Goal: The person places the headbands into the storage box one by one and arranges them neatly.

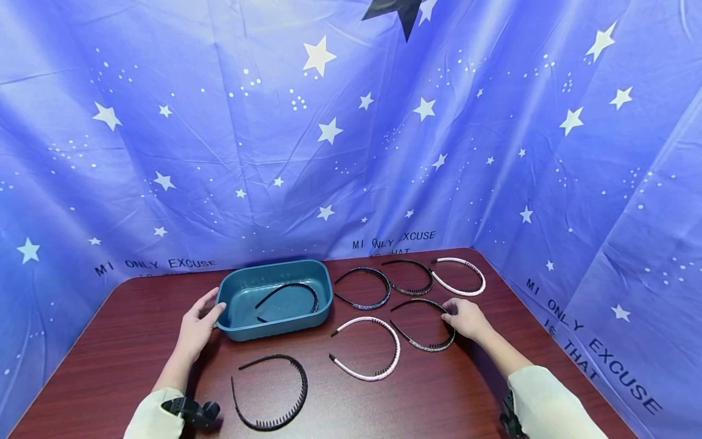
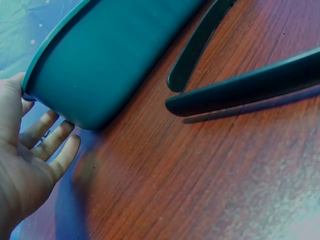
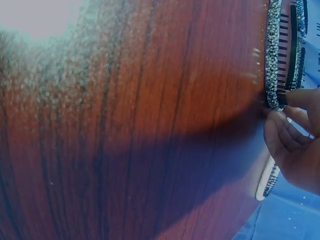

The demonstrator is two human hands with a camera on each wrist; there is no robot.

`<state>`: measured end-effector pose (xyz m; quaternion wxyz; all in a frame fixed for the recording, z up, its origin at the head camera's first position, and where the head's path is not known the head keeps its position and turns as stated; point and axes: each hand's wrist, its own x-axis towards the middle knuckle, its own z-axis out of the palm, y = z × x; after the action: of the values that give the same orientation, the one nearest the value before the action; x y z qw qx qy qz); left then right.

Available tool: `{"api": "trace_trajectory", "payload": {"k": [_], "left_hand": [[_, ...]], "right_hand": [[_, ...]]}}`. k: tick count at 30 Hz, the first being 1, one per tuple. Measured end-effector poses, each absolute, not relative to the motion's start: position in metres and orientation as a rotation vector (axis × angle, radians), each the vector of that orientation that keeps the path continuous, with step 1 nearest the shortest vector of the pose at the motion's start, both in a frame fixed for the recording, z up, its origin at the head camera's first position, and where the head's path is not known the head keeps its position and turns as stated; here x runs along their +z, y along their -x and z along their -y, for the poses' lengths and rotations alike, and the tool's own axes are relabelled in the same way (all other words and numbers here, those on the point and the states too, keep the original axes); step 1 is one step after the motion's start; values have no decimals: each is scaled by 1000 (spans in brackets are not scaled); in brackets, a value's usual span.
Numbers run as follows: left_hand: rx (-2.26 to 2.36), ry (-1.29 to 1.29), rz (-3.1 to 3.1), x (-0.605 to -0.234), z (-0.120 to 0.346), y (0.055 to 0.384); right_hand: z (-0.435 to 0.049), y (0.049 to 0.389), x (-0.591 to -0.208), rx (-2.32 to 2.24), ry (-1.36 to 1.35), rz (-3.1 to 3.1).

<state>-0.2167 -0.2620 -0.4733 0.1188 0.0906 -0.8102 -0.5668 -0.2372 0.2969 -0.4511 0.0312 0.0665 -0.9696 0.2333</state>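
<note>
My left hand [image 1: 197, 323] is at the left end of a teal plastic basin [image 1: 274, 328], holding its rim with the thumb and index finger; the other fingers lie by the outer wall in the left wrist view. Inside the basin lies a black headband [image 1: 315, 297], partly hidden by the front wall. My right hand [image 1: 466, 317] pinches the right side of a black headband with silver glitter [image 1: 430, 349]. That glitter band [image 3: 272, 55] shows comb teeth in the right wrist view, where the fingers grip its lower end.
Near the front lies a black toothed headband [image 1: 304, 390], with a pink headband [image 1: 397, 353] right of the middle. Along the back are a blue-glitter headband [image 1: 378, 303], a dark glitter headband [image 1: 419, 291] and another pink headband [image 1: 476, 273]. A starry blue curtain [image 1: 329, 183] borders the brown table [image 1: 164, 292].
</note>
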Motion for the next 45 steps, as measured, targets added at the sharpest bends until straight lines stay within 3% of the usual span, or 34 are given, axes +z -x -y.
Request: {"api": "trace_trajectory", "payload": {"k": [45], "left_hand": [[-1646,-268,2367,-472,261,216]], "right_hand": [[-310,238,-438,733,-179,2943]]}}
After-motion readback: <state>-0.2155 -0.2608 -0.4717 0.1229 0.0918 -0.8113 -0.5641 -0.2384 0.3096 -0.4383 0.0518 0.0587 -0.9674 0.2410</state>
